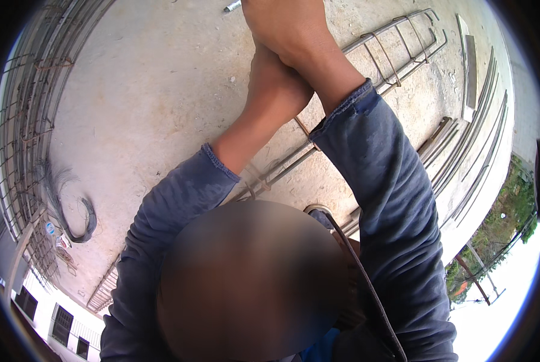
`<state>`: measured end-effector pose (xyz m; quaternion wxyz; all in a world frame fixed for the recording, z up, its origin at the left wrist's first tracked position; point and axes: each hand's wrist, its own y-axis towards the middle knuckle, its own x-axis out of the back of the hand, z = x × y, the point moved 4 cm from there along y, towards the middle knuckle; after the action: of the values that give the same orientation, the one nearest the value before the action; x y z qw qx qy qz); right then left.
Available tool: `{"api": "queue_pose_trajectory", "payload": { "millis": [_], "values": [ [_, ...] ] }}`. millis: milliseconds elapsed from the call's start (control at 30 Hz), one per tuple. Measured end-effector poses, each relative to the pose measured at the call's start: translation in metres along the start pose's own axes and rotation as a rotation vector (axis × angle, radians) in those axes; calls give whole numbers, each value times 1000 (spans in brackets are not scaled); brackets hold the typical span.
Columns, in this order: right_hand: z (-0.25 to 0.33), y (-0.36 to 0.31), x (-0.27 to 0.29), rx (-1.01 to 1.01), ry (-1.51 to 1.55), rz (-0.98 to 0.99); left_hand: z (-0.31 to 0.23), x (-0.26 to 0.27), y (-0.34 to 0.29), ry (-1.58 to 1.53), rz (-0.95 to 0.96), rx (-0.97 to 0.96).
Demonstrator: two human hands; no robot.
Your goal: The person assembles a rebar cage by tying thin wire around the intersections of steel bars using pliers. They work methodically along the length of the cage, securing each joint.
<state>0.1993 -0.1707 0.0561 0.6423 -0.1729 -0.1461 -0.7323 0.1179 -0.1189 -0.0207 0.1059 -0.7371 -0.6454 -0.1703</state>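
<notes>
My two forearms, in dark blue sleeves, reach up to the top edge, where the hands cross. The right hand [285,27] lies over the left hand [273,75] and hides much of it. Both sets of fingers are hidden or cut off by the top edge, so I cannot see whether anything is in them. Just to the right of the hands and passing beneath the arms is a long steel rebar cage [396,51], made of rods with bent cross ties. A short light-coloured piece [232,6] lies on the floor left of the right hand.
Stacked rebar with cross ties [25,114] runs along the left. A coil of thin tie wire [79,226] lies beside it on the dusty concrete floor [143,90]. On the right are a board [468,72] and loose rods [463,151], with greenery [511,205] beyond.
</notes>
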Motion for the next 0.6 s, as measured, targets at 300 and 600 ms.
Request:
{"api": "queue_pose_trajectory", "payload": {
  "millis": [300, 600],
  "values": [
    [9, 0, 22, -268, 717, 754, 11, 12, 10, -531, 219, 183],
    [-5, 3, 9, -178, 859, 1032, -16, 4, -2, -551, -214, 199]
  ]
}}
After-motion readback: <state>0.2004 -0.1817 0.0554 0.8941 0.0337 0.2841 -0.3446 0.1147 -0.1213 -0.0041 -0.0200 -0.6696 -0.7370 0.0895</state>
